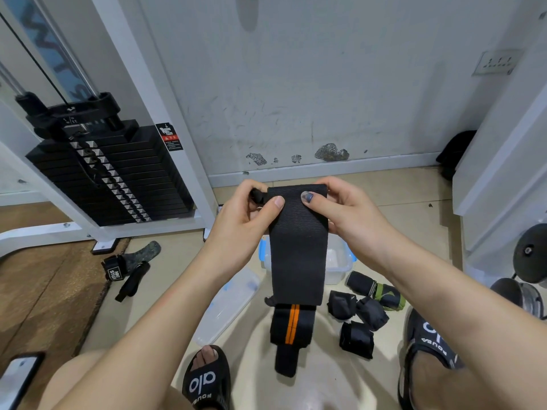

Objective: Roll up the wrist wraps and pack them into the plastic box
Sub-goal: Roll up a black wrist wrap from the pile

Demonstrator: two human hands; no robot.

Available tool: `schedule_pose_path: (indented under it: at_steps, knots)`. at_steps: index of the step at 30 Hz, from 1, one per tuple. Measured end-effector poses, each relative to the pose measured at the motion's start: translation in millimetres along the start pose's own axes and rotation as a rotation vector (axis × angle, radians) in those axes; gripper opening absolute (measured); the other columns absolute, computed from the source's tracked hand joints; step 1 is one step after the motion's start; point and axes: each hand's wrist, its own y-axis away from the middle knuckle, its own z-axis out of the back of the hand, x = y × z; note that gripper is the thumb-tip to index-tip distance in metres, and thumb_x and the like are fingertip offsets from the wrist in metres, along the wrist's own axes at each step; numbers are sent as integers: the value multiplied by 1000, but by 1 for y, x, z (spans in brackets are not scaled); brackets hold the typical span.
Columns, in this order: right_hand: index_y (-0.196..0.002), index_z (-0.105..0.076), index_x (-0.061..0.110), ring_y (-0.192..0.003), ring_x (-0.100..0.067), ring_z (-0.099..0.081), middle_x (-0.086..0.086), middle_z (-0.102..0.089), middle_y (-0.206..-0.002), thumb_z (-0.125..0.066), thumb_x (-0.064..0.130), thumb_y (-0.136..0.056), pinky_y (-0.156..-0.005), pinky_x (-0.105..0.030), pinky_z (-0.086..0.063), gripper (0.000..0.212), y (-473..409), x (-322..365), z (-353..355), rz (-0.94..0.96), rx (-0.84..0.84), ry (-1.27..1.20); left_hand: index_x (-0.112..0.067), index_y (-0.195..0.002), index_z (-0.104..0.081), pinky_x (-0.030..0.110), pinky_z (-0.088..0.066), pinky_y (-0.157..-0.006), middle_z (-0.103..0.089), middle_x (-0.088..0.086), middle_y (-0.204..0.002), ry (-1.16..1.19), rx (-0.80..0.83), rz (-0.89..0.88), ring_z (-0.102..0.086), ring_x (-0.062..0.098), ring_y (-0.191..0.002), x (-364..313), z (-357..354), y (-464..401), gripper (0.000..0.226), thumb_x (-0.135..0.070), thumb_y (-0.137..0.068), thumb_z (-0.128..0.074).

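A long black wrist wrap [297, 250] hangs unrolled between my hands, its orange-striped lower end dangling near the floor. My left hand [251, 214] pinches its top left corner beside the thumb loop. My right hand [340, 208] pinches the top right corner. Behind the wrap, on the floor, sits the clear plastic box [340, 263] with blue clips, partly hidden. Its clear lid [228, 306] lies to the left. Several rolled black wraps [355, 318] lie on the floor at the right, one with green [387, 295].
A black weight stack [112, 173] in a white frame stands at the left. Lifting straps [127, 270] lie on the floor near it. My sandalled feet [207, 380] flank the wrap. A phone [17, 377] lies bottom left. Weight plates [529, 255] sit at right.
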Motion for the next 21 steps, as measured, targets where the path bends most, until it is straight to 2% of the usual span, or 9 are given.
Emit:
schedule_pose_path:
  at_steps: [1,2,4,5,6,10,13,16,21]
  knots:
    - [-107,-67,6,-86,-12,-70,-2,-75,-95,-61,12,-102,-76,-30,-56,10,0,-1,0,2,-5,-6,-20,-102,-59,55,-59,-81,-58,1,-74,17,-14,7,-60,13,-74,1,0,-1,19,-36,-97,-68]
    - [-106,-68,6,-87,-13,-70,-3,-75,-95,-61,11,-102,-77,-31,-56,10,-1,-1,1,3,-10,-11,-19,-103,-57,46,-59,-70,-57,-7,-69,34,-26,7,-59,10,-68,2,-1,-1,18,-31,-97,-70]
    - [-104,-68,7,-86,-15,-69,-2,-74,-92,-61,11,-101,-78,-33,-54,9,-2,-2,3,8,-23,-29,-13,-104,-54,18,-48,-57,-60,-17,-63,81,-39,16,-61,3,-60,0,-2,0,13,-17,-100,-66]
    - [-105,-69,6,-86,-15,-68,-2,-74,-91,-61,10,-101,-77,-34,-52,9,-3,-2,4,13,-30,-39,-12,-103,-53,12,-45,-56,-65,-15,-66,118,-35,33,-65,4,-63,-3,-3,0,9,-11,-101,-62]
    - [-106,-69,4,-86,-15,-67,-2,-74,-91,-61,10,-101,-76,-32,-52,11,-4,-2,5,17,-37,-44,-12,-101,-53,11,-46,-57,-70,-10,-71,165,-28,59,-69,8,-68,-5,-3,0,6,-7,-103,-56]
    - [-112,-68,0,-84,-11,-67,0,-74,-91,-61,10,-101,-71,-24,-53,16,-6,-2,7,21,-63,-29,-12,-92,-54,23,-56,-65,-76,12,-90,346,-20,142,-75,25,-85,-10,-1,-3,25,2,-101,-35]
    - [-113,-68,0,-83,-12,-68,-1,-75,-93,-61,11,-101,-69,-24,-53,18,-6,-3,7,13,-79,-31,-13,-90,-55,27,-58,-72,-72,6,-89,355,7,122,-71,19,-86,-8,-4,-2,25,-9,-108,-38]
    - [-116,-69,1,-84,-14,-68,-4,-74,-97,-62,12,-101,-69,-24,-53,20,-6,-2,7,1,-81,-55,-12,-96,-55,28,-58,-76,-70,-2,-87,347,0,109,-68,10,-81,-7,-6,0,16,-18,-108,-48]
    - [-117,-68,1,-83,-10,-67,-2,-72,-95,-61,11,-101,-69,-22,-52,20,-3,-1,8,-9,-48,-64,-15,-100,-55,24,-55,-70,-74,0,-91,302,-26,44,-71,16,-88,-9,-5,0,11,-21,-108,-51]
